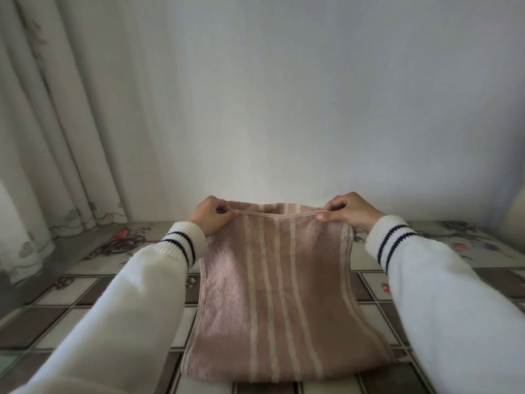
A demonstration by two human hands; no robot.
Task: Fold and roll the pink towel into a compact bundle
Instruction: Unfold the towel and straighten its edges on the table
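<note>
Both hands pinch the far hem of the pink towel (pixel 272 294): left hand (pixel 211 218) at the 11 o'clock corner, right hand (pixel 350 213) at 1 o'clock, lifting that edge off the tabletop (pixel 85 297). Its near end lies flat at 6 o'clock. It looks already doubled lengthwise; further folding and all rolling remain.

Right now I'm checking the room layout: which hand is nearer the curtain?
Left. The left hand grips the towel's far corner on the curtain's side; the right hand grips the opposite corner, farther away.
</note>
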